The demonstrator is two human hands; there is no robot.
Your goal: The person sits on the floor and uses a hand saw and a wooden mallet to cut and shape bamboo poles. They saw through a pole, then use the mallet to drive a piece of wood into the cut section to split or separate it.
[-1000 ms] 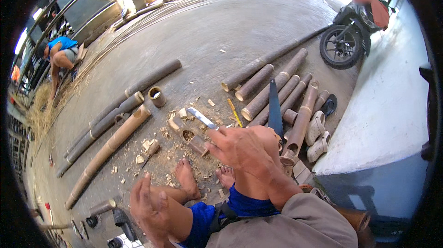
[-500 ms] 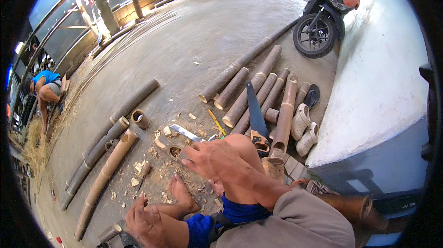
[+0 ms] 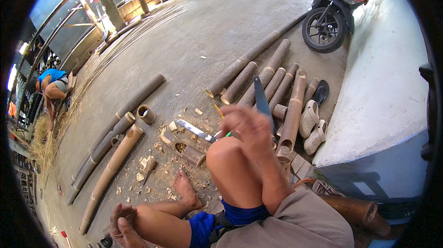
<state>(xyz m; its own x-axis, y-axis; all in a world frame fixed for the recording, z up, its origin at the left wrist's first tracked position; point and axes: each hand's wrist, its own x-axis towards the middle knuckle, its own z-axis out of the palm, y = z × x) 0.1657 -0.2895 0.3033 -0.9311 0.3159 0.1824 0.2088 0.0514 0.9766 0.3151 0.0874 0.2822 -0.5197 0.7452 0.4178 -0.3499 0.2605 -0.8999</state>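
Observation:
My right hand (image 3: 249, 130) is raised above my bent knee, smeared by motion, and hides the handle of the handsaw (image 3: 262, 98) behind it. Nothing shows clearly in its fingers. Just left of the knee, a short bamboo section (image 3: 191, 155) with a hollowed opening lies on the floor. A pale-bladed knife (image 3: 196, 130) lies beside it, its handle toward the knee. At the lower left, my left hand (image 3: 123, 226) hovers beside my other knee, empty, its fingers loosely curled and apart.
Cut bamboo poles (image 3: 110, 179) lie at left, near an upright bamboo ring (image 3: 146, 114). More poles (image 3: 277, 84), clogs (image 3: 310, 123) and a motorcycle (image 3: 327, 22) are at right along the white wall (image 3: 383, 91). Wood chips (image 3: 147, 162) litter the floor. Another person (image 3: 53, 86) crouches far left.
My right hand has lifted up and right, uncovering the end of the hollowed bamboo section. My left hand has shifted left and down. The view has also shifted a little.

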